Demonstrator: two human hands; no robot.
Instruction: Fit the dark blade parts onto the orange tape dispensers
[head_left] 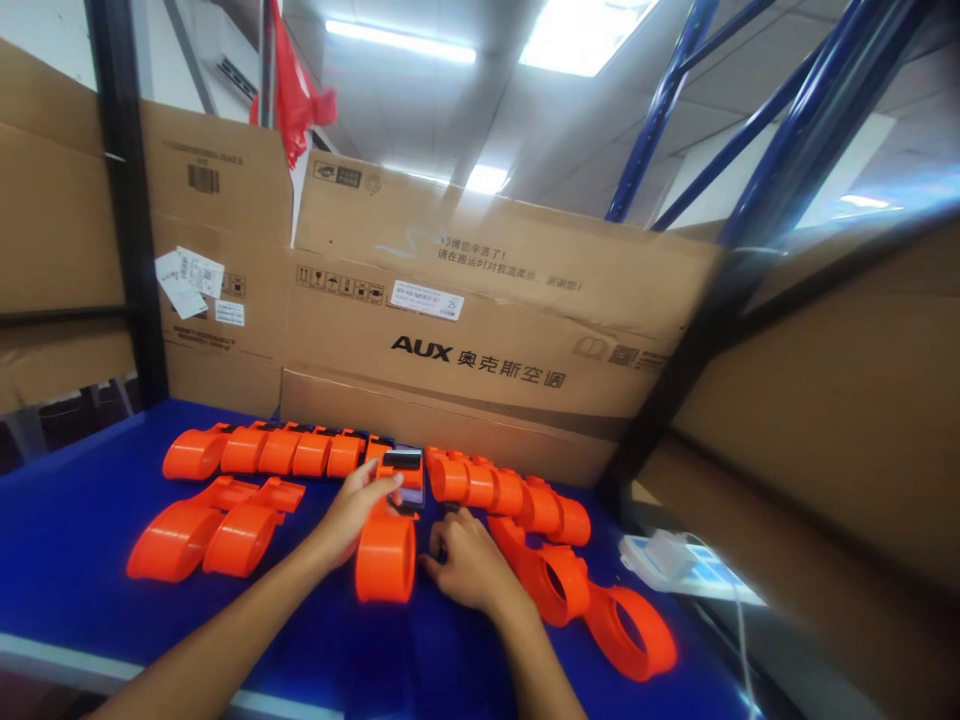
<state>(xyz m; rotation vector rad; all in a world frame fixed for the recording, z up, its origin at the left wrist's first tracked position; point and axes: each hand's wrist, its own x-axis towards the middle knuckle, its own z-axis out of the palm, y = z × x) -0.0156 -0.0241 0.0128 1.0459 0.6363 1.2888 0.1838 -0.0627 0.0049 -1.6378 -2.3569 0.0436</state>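
Note:
My left hand (355,508) has its thumb and fingers closed on the upper part of an orange plastic piece (385,562) with a wide loop at its near end. A black part (402,460) shows at the top of that piece. Behind it lies a phone-like flat thing (415,490), partly covered. Just to the right, my right hand (469,562) is low over the blue table with its fingers curled. A small dark thing shows at its fingertips, too unclear to name. The loop stands between my two hands, apart from the right one.
Several orange looped pieces stand in a back-left row (276,450), and two more (172,540) lie in front. Others form a right row (510,490), with loose ones (634,630) nearer. Cardboard (480,300) walls the blue table (67,520). A power strip (675,562) sits right.

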